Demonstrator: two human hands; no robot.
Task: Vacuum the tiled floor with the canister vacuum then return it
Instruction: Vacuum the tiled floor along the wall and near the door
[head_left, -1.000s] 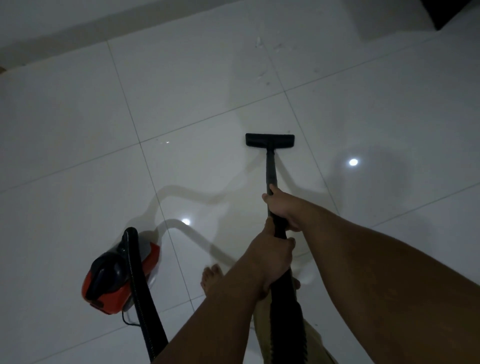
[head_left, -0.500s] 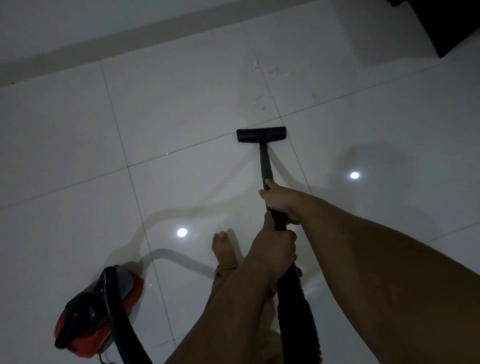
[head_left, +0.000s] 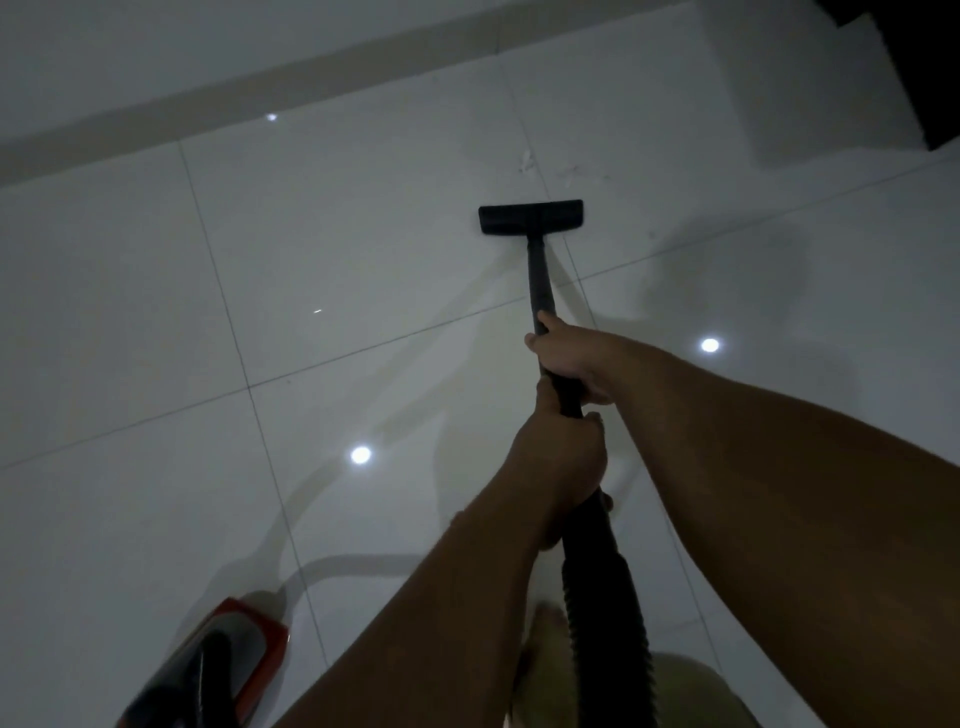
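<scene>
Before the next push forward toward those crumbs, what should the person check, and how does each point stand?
1. Right hand holds the wand: ok.
2. Left hand holds it lower down: ok.
3. Floor head flat on the tiles: ok.
4. Crumbs just ahead of the head: ok.
5. Slack in the hose: cannot tell.
6. Red vacuum free to follow: cannot tell.

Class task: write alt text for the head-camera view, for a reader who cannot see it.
Both hands, right hand ahead of left hand, grip a black vacuum wand whose floor nozzle rests on glossy white floor tiles. The red canister vacuum sits lower left.
</scene>
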